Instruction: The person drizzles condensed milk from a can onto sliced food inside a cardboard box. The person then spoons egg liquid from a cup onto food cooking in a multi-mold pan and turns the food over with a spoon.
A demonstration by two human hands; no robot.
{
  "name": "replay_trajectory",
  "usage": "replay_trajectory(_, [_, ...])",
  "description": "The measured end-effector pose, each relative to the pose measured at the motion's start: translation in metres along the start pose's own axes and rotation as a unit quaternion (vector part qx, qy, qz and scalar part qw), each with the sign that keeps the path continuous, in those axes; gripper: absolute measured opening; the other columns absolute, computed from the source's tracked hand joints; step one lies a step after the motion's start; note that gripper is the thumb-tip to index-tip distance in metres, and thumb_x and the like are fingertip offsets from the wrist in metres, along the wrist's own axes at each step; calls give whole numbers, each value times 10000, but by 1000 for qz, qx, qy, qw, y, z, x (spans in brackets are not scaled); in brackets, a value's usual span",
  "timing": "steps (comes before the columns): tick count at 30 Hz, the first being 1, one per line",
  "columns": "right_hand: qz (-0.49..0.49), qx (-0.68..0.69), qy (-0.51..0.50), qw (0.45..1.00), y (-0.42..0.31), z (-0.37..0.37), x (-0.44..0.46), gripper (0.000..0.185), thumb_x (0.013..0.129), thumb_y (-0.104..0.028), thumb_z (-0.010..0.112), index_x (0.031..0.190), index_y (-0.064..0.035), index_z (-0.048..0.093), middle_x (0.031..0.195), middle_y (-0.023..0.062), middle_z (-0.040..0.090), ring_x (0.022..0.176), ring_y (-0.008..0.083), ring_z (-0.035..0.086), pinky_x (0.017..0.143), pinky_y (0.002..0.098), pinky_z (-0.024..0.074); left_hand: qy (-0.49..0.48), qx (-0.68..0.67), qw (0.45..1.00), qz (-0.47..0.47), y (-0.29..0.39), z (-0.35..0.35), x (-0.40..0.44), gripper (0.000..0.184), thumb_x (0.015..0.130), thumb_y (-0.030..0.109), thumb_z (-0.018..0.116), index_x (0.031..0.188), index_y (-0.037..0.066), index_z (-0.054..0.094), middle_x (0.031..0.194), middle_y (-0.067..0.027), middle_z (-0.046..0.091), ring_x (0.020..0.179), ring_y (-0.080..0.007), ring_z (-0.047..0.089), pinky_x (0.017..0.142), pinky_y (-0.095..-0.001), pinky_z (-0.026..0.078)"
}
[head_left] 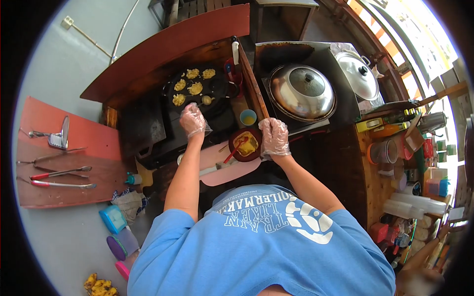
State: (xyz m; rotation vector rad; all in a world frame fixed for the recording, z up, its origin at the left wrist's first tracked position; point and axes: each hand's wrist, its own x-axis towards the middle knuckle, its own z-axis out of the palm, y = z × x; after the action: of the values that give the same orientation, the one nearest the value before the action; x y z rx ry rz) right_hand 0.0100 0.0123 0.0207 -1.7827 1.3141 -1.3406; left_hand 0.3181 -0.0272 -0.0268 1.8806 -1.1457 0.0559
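My left hand (194, 121), in a clear plastic glove, is closed at the near edge of a dark round pan (216, 89). A spoon (206, 100) with yellow filling lies over the pan beside its fingers; its handle runs toward them. Several yellow portions (195, 88) sit in the pan. My right hand (274, 137), gloved too, rests with bent fingers at the near end of a wooden partition (254, 81); whether it grips the wood is unclear. Left of it is a dark bowl (237, 154) of yellow mixture with a red utensil (235, 151).
A blue cup (248, 117) stands between the pan and bowl. Beyond the partition is a large domed lid (302, 92), with another lidded pot (357, 76) farther right. Tongs (61, 172) hang on the red board at left. A person's arm (422, 254) shows at lower right.
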Motion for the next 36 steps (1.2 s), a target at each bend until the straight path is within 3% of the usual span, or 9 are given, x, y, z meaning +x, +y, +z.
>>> replay_trajectory(2, [7, -2, 8, 1000, -2, 0, 1, 118, 949, -76, 631, 862, -13, 678, 804, 185, 692, 775, 382, 682, 711, 465, 529, -13, -10, 1000, 10, -13, 10, 0, 222, 918, 137, 681, 1075, -12, 729, 918, -240, 745, 828, -390, 740, 773, -465, 592])
replay_trajectory(5, [26, -2, 0, 1000, -1, 2, 0, 143, 962, -89, 624, 854, -10, 676, 803, 188, 694, 772, 387, 688, 707, 465, 532, -47, -228, 951, -202, 1, 0, -1, 157, 960, 26, 667, 1063, -89, 690, 855, -134, 740, 647, -162, 719, 611, -284, 606])
replay_trajectory(8, [24, -23, 20, 999, -8, 3, 1, 152, 969, -91, 620, 852, -12, 675, 806, 185, 699, 776, 385, 692, 708, 461, 533, -17, -415, 844, -339, -25, 9, 5, 201, 974, 42, 659, 1086, -125, 657, 845, -177, 735, 655, -198, 728, 629, -291, 620])
replay_trajectory(14, [21, -40, 26, 999, -6, 5, 1, 154, 970, -83, 621, 847, -7, 673, 806, 177, 712, 764, 373, 698, 708, 450, 540, -18, -429, 848, -311, -40, -21, 43, 199, 997, 45, 645, 1091, -130, 646, 858, -176, 731, 696, -213, 732, 692, -312, 641])
replay_trajectory(16, [49, -27, 31, 998, -14, 6, 1, 167, 973, -88, 619, 841, -3, 676, 795, 173, 715, 744, 361, 702, 694, 436, 540, -15, -286, 951, -116, -48, -23, 57, 250, 1003, 69, 643, 1137, -141, 660, 878, -168, 742, 718, -211, 740, 728, -310, 635])
replay_trajectory(18, [45, -44, 39, 997, -14, 7, 1, 186, 980, -97, 614, 836, 0, 680, 781, 172, 713, 729, 351, 704, 683, 427, 539, -35, -233, 969, -75, -53, -25, 65, 245, 998, 77, 655, 1172, -90, 697, 939, -178, 770, 785, -239, 765, 783, -318, 622])
replay_trajectory(20, [39, -56, 50, 996, -11, 8, 1, 192, 982, -104, 612, 836, 0, 681, 783, 174, 713, 730, 353, 702, 686, 427, 539, -12, -21, 983, 182, -53, -23, 70, 223, 989, 99, 679, 1179, -4, 731, 1010, -185, 779, 856, -285, 770, 800, -351, 607])
replay_trajectory(24, [32, -80, 50, 995, -3, 10, -1, 190, 984, -117, 616, 840, -15, 687, 797, 165, 715, 754, 358, 695, 708, 441, 535, -36, -70, 956, 282, -57, -20, 76, 200, 993, 161, 681, 1140, 57, 768, 1004, -189, 772, 886, -332, 753, 798, -428, 585])
replay_trajectory(36, [58, -104, 47, 992, 1, 11, -5, 152, 965, -129, 625, 864, -41, 695, 833, 152, 721, 812, 377, 680, 759, 471, 522, -8, -46, 956, 289, -39, -41, 83, 199, 964, 57, 646, 1124, 66, 764, 909, -173, 757, 836, -347, 736, 746, -440, 598])
